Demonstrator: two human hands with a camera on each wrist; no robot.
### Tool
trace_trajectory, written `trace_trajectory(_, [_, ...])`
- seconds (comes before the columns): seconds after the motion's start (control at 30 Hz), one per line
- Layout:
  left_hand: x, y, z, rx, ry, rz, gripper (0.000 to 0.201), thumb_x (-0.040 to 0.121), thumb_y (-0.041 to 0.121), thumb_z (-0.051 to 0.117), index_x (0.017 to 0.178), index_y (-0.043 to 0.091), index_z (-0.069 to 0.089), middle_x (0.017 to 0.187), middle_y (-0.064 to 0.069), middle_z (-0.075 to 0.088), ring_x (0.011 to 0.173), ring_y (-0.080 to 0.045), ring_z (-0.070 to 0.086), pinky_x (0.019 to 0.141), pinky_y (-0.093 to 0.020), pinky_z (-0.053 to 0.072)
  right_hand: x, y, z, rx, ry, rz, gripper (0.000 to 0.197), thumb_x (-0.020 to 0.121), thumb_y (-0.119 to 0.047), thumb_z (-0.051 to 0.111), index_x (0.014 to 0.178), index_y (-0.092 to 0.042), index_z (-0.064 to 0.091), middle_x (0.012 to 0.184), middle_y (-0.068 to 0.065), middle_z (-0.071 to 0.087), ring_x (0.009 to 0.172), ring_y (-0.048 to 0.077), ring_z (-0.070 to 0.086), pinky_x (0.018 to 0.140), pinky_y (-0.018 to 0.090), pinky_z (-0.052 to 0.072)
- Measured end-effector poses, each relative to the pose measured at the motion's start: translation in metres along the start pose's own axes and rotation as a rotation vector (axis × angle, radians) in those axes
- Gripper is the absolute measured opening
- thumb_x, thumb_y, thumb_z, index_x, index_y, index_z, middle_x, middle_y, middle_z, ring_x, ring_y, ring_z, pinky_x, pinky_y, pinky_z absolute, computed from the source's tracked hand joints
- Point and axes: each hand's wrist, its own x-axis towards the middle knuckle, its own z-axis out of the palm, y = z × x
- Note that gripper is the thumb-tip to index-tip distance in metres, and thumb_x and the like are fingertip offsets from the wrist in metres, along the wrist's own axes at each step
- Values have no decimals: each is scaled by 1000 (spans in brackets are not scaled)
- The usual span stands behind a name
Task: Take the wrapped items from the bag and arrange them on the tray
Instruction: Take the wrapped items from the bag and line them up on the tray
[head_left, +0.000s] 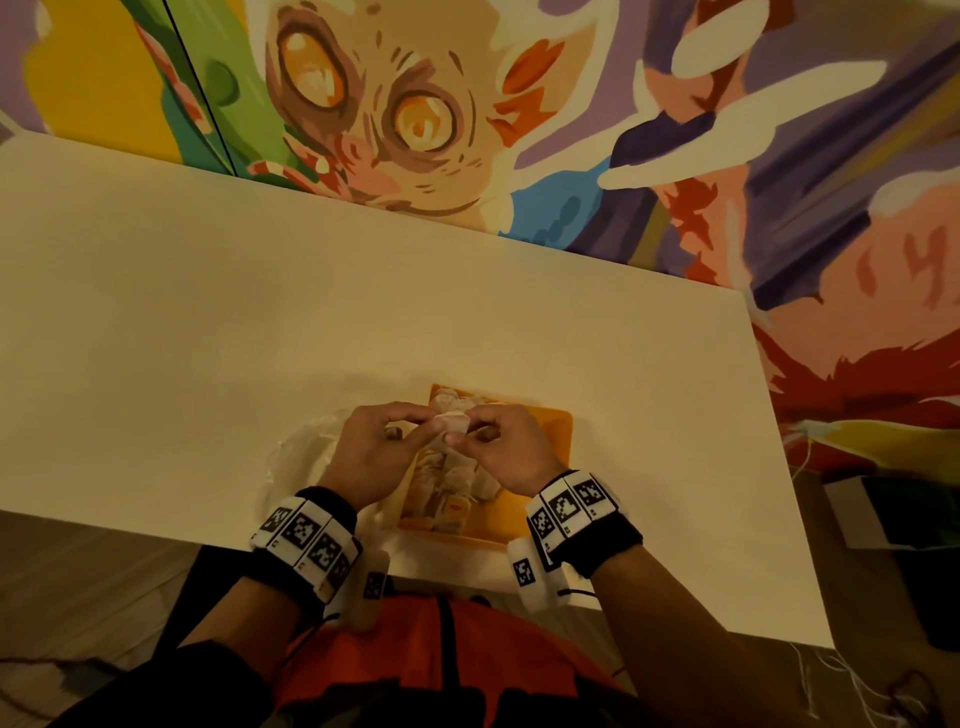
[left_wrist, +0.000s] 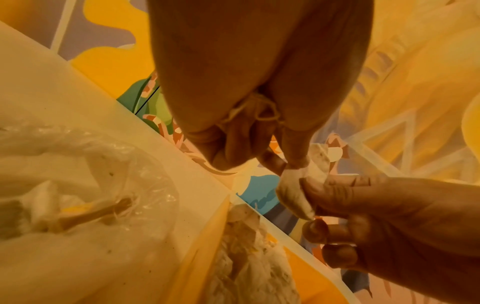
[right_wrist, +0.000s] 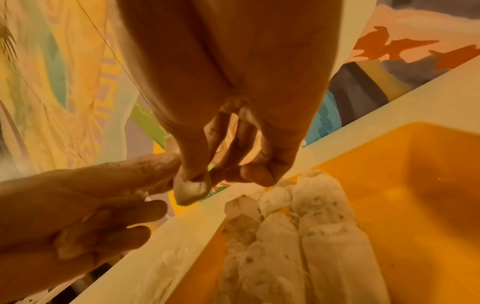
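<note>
Both hands meet above the orange tray (head_left: 550, 431) and hold one small white wrapped item (head_left: 451, 420) between them. My left hand (head_left: 431, 426) pinches its left end; in the left wrist view its fingertips (left_wrist: 293, 162) press the wrapper (left_wrist: 293, 191). My right hand (head_left: 467, 432) pinches the other end, and in the right wrist view its fingertips (right_wrist: 192, 174) grip the wrapper (right_wrist: 189, 191). Several wrapped items (right_wrist: 311, 236) lie side by side in the tray's left half (head_left: 447, 478). The clear plastic bag (head_left: 296, 457) lies crumpled left of the tray, partly hidden by my left wrist.
The tray and bag sit near the front edge of a white table (head_left: 363, 286). A painted mural wall (head_left: 415, 104) runs behind it. The tray's right half (right_wrist: 415, 174) is bare orange. A dark box (head_left: 893, 514) stands on the floor to the right.
</note>
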Motion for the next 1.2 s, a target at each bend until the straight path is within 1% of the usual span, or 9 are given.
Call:
trace_trajectory(0.07, [0,0,1,4,2,-3,15,83,16,74,83,31,73,88,11,73,83,2,66,69,-8,46,-1,2,0,-24,23,8,22,82,-27,76,67,-18,63,62,-11,56,60,3,53,59,16,40])
trace_trajectory(0.2, [0,-3,3,109,5,-40,12,85,21,73,82,32,71,86,14,71,83,5,62,65,-11,45,-4,5,-3,-82,19,64,10,83,-24,76,82,-15,71,78,-6,64,74,9,60,61,10,41])
trace_trajectory(0.37, [2,-18,-1,362,40,-194,12,85,28,72,97,24,71,84,10,67,83,-9,61,70,-25,44,-9,21,-17,-237,2,186,15,85,-24,73,81,-10,69,86,2,69,83,15,63,75,29,51])
trace_trajectory(0.47, [2,-26,0,446,10,-255,18,85,28,72,101,21,68,87,5,67,81,-11,59,65,-20,39,-10,30,-20,-287,-26,285,16,85,-21,73,87,-6,71,90,8,70,86,20,65,74,29,51])
trace_trajectory(0.63, [2,-35,2,501,-38,-311,24,85,30,72,105,17,69,92,1,69,83,-11,60,71,-19,41,-8,36,-15,-320,-132,473,16,81,-16,76,83,0,72,79,14,73,73,23,72,74,38,61])
trace_trajectory(0.9, [1,-36,4,514,-55,-323,17,86,21,71,103,17,72,96,-1,69,87,-11,62,65,-11,37,-5,38,3,-569,-246,572,27,82,-15,74,104,-5,62,104,10,69,96,25,69,82,35,58])
trace_trajectory(1.0, [0,-32,5,506,-48,-318,17,87,22,71,102,15,72,93,0,68,84,-10,60,65,-12,37,0,37,8,-644,-250,564,14,89,-17,67,83,-10,55,107,9,69,97,23,68,84,34,57])
trace_trajectory(1.07, [-1,-33,5,501,-46,-319,19,87,24,71,103,14,72,93,0,68,82,-9,58,63,-10,35,2,37,10,-700,-228,558,30,92,-17,63,69,-14,44,107,7,69,98,21,68,83,29,56])
trace_trajectory(1.2, [-2,-31,5,501,-50,-319,22,87,26,71,106,14,72,98,-3,69,83,-8,58,67,-13,38,7,35,14,-654,-228,610,15,91,-20,65,84,-10,55,106,7,70,96,22,68,82,28,56])
